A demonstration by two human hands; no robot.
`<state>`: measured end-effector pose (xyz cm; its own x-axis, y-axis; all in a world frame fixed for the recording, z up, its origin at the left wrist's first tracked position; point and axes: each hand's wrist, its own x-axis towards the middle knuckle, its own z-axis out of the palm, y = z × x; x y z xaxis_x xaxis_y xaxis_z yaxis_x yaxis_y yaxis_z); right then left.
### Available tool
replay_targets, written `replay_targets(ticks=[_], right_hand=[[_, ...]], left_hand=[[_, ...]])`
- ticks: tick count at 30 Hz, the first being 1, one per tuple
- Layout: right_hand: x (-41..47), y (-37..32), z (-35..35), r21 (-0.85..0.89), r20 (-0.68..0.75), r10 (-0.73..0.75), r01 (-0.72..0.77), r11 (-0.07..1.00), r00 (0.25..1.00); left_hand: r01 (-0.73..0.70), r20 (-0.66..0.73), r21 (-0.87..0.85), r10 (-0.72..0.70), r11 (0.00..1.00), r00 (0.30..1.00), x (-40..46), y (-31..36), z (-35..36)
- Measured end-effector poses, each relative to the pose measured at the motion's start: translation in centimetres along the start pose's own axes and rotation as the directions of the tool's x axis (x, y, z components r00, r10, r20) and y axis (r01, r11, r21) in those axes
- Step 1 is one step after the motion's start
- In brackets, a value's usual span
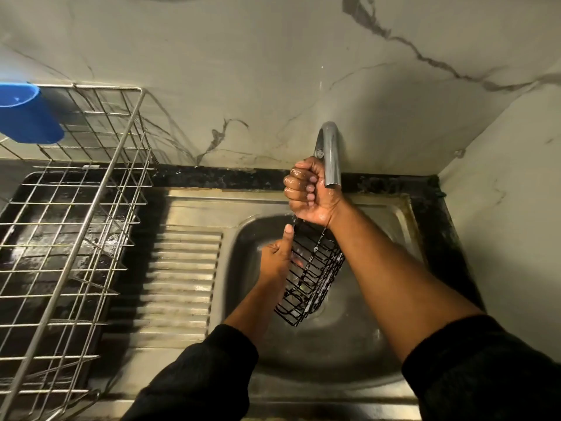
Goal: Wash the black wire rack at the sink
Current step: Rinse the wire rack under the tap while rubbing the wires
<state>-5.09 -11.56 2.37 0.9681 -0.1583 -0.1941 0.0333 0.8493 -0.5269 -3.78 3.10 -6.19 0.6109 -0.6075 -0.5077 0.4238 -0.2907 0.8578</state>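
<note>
Hanging over the steel sink (358, 357), the black wire rack (312, 271) is a narrow, basket-like cage of thin dark rods crossed in a small grid, long and slim, tilted so its upper end points toward 12 o'clock and its lower end toward 7 o'clock. Its wires look glossy and wet, and pale patches show through the mesh, though what they are cannot be told. The lower corner sits above the basin floor near the drain; whether it touches is unclear.

The right hand (309, 192) is curled into a tight fist around the rack's top end, just below the spout of the chrome tap (329, 156), fingers fully closed and shiny with water. The left hand (277, 253) is at the rack's 9 o'clock side, fingers wrapped around its left edge with the thumb stretched up along the wires. Both forearms come in from 6 o'clock in dark sleeves.

At 9 o'clock from the basin lies the ribbed drainboard (182, 278), and beyond it a silver wire dish rack (79, 214) over a dark tray. A blue cup (27, 113) rests at that rack's 11 o'clock corner. Marble-patterned wall panels (243, 71) rise behind.
</note>
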Motion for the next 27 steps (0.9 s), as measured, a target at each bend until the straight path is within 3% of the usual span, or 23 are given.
replay_targets(ticks=[4,7,9,11,13,15,17,18,19,20,22,23,24,27], right_hand=[[0.3,-1.1,-0.4,-0.058,-0.009,0.001,-0.001,0.998,1.0],[-0.1,-1.2,-0.6,-0.105,-0.145,-0.113,0.098,0.99,0.983],[-0.5,-0.8,-0.6,-0.196,-0.324,-0.248,0.192,0.962,0.913],[-1.1,0.4,-0.3,-0.473,-0.465,-0.408,0.169,0.864,0.785],[-2.0,1.8,0.0,-0.779,-0.413,-0.552,0.032,0.626,0.725],[-3.4,3.5,0.2,-0.981,-0.157,-0.585,-0.058,0.184,0.796],[-5.1,5.1,-0.2,-0.92,-0.047,-0.444,-0.212,-0.331,0.895],[-5.9,5.5,-0.6,-0.816,-0.06,-0.375,-0.262,-0.515,0.925],[-6.7,5.5,-1.2,-0.739,-0.112,-0.331,-0.301,-0.602,0.937],[-7.4,5.1,-1.6,-0.718,-0.196,-0.31,-0.352,-0.6,0.93],[-8.0,3.6,-2.0,-0.759,-0.374,-0.374,-0.512,-0.403,0.849],[-7.8,3.0,-1.9,-0.773,-0.414,-0.427,-0.558,-0.302,0.804],[-7.6,2.7,-1.6,-0.779,-0.401,-0.465,-0.561,-0.279,0.789],[-7.2,3.3,0.0,-0.793,-0.209,-0.401,-0.395,-0.464,0.892]], left_hand=[[-0.014,0.013,0.0,0.014,1.0,1.0,1.0,0.3,-0.2],[-0.01,0.04,0.001,0.01,1.0,0.999,1.3,0.2,0.1],[-0.013,0.039,0.01,0.013,1.0,0.999,1.2,0.3,0.5],[-0.014,0.024,0.047,0.013,0.999,1.0,1.1,0.3,0.9],[-0.033,0.015,0.067,0.032,0.997,0.999,1.2,0.0,1.1],[-0.036,0.007,0.057,0.036,0.998,0.999,1.2,-0.1,1.0],[-0.009,0.011,0.031,0.009,0.999,1.0,1.2,-0.2,0.4],[0.004,0.013,0.026,-0.004,1.0,1.0,1.0,0.0,0.1],[0.01,0.026,0.036,-0.011,0.999,1.0,0.6,0.3,0.0],[0.001,0.035,0.085,-0.004,0.996,0.999,0.3,0.4,0.0],[-0.051,0.023,0.313,0.046,0.948,0.999,-0.4,0.7,0.3],[-0.066,-0.001,0.436,0.074,0.898,0.997,-0.8,1.2,0.5],[-0.089,-0.011,0.51,0.11,0.856,0.994,-1.0,1.6,0.7],[-0.11,0.038,0.431,0.104,0.895,0.994,-0.8,2.2,1.0]])
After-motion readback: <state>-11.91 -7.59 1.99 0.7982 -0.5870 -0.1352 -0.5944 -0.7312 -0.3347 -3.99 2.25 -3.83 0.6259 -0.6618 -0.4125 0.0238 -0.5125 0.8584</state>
